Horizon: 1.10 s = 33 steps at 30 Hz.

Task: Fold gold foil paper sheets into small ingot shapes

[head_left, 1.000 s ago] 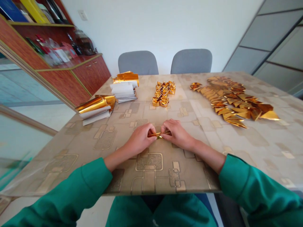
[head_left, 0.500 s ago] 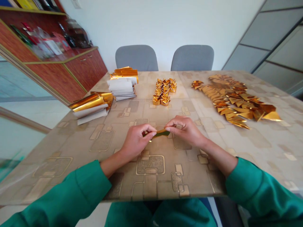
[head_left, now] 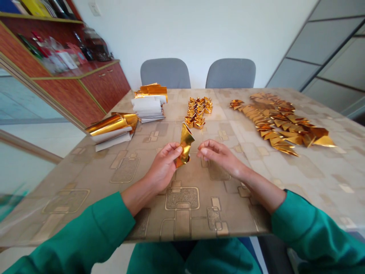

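Observation:
My left hand (head_left: 164, 163) pinches a folded piece of gold foil paper (head_left: 186, 144) between thumb and fingers, just above the table. The piece stands roughly upright, with curled ends at top and bottom. To its right is my right hand (head_left: 218, 154), a short gap away. Its thumb and fingers are drawn together, and nothing shows between them. Beyond the hands sits a cluster of folded gold paper ingots (head_left: 196, 110). Many flatter folded gold foil pieces (head_left: 273, 121) lie in overlapping rows on the right.
At the left lie a rolled bundle of gold foil sheets (head_left: 112, 127) and a stack of white-backed foil sheets (head_left: 149, 106). A patterned cloth covers the table (head_left: 182, 213). Two grey chairs (head_left: 165, 72) stand behind it, and a wooden cabinet (head_left: 99, 82) is at the back left.
My right hand has let go of the foil piece and sits slightly apart. My left hand has turned the piece from lying sideways between both hands to roughly upright.

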Motion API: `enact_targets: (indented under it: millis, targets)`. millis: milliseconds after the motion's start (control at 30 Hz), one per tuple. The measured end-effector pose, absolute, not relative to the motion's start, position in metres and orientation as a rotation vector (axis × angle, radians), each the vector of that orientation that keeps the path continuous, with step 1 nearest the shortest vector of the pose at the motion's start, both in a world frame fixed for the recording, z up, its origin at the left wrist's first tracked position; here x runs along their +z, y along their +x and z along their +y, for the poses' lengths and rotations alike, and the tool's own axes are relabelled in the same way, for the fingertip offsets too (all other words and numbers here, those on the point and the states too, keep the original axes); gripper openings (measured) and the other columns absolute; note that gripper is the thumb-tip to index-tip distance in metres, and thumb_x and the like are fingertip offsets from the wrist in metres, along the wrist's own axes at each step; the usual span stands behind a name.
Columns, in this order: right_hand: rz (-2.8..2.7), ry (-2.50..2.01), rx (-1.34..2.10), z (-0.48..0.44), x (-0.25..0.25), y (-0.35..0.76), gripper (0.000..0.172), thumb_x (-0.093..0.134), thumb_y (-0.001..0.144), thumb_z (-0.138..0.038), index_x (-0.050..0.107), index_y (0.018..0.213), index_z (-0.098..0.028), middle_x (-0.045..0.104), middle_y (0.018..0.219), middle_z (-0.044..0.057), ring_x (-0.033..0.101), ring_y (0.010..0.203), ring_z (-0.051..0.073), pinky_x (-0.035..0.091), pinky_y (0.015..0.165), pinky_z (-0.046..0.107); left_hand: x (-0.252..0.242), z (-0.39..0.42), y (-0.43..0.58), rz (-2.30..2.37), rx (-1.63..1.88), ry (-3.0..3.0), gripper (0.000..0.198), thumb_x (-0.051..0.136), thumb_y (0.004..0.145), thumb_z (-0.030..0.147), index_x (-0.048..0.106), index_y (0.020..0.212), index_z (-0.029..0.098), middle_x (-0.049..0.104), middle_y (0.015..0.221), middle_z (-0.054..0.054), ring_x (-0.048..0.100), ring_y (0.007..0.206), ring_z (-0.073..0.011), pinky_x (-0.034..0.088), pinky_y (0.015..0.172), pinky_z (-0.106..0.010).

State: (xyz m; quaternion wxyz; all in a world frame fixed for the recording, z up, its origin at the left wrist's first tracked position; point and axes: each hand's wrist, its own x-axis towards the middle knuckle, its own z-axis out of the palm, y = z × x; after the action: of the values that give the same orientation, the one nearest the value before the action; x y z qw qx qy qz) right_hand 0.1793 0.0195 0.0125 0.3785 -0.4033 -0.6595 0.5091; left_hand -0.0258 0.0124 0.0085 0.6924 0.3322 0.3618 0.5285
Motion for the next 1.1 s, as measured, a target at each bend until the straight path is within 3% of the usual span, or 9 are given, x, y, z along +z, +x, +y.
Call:
enact_targets:
  millis: [67, 333, 500, 800, 933, 1100]
  targets:
    - [-1.685, -1.035, 1.311, 0.011, 0.005, 0.164, 0.037, 0.068, 0.081, -0.052, 0.055, 0.094, -0.02, 0.061, 0.089, 0.002, 0.055, 0.079, 0.015, 0.045, 0.072, 0.031, 0.009, 0.009, -0.021, 0.765, 1.188, 0.672, 0.022, 0.079, 0.071, 0.019, 0.059, 0.081, 0.018, 0.067, 0.079, 0.004, 0.062, 0.072, -0.0086, 0.05, 0.071, -0.02]
    - [-1.552, -0.977, 1.212, 0.009, -0.008, 0.145, 0.024, 0.064, 0.082, -0.04, 0.05, 0.08, -0.022, 0.053, 0.073, -0.003, 0.05, 0.067, 0.013, 0.041, 0.063, 0.029, 0.007, 0.0, -0.014, 0.782, 1.188, 0.707, 0.023, 0.08, 0.07, 0.024, 0.063, 0.083, 0.018, 0.067, 0.08, 0.003, 0.062, 0.074, -0.0096, 0.05, 0.07, -0.021]
    - [-1.536, -0.969, 1.231, 0.012, -0.002, 0.153, 0.02, 0.066, 0.081, -0.033, 0.051, 0.084, -0.021, 0.055, 0.071, -0.003, 0.05, 0.062, 0.011, 0.038, 0.059, 0.027, 0.009, 0.003, -0.02, 0.951, 1.19, 0.976, 0.024, 0.081, 0.069, 0.029, 0.064, 0.081, 0.016, 0.066, 0.076, 0.002, 0.062, 0.065, -0.0093, 0.049, 0.061, -0.021]
    - [-1.589, -0.944, 1.284, 0.013, -0.001, 0.158, 0.022, 0.068, 0.082, -0.031, 0.051, 0.092, -0.022, 0.052, 0.067, -0.006, 0.048, 0.059, 0.01, 0.039, 0.058, 0.026, 0.006, 0.007, -0.022, 1.01, 1.113, 0.787, 0.027, 0.085, 0.063, 0.025, 0.063, 0.074, 0.014, 0.068, 0.067, 0.002, 0.065, 0.062, -0.0095, 0.056, 0.064, -0.022]
    - [-1.668, -0.904, 1.261, 0.016, 0.002, 0.169, 0.015, 0.045, 0.096, -0.03, 0.052, 0.107, -0.022, 0.058, 0.078, -0.001, 0.056, 0.071, 0.014, 0.047, 0.068, 0.03, 0.007, 0.008, -0.026, 1.004, 1.086, 0.593, 0.02, 0.081, 0.067, 0.015, 0.063, 0.074, 0.014, 0.071, 0.07, -0.001, 0.067, 0.062, -0.0097, 0.056, 0.064, -0.021]
    - [-2.123, -0.8, 0.595, 0.017, 0.008, 0.174, 0.043, 0.057, 0.086, -0.013, 0.05, 0.127, -0.025, 0.054, 0.122, 0.01, 0.054, 0.109, 0.022, 0.049, 0.089, 0.041, 0.009, 0.008, -0.028, 0.932, 1.044, 0.42, 0.01, 0.071, 0.075, 0.006, 0.066, 0.079, 0.013, 0.072, 0.076, -0.002, 0.069, 0.065, -0.01, 0.058, 0.067, -0.022]
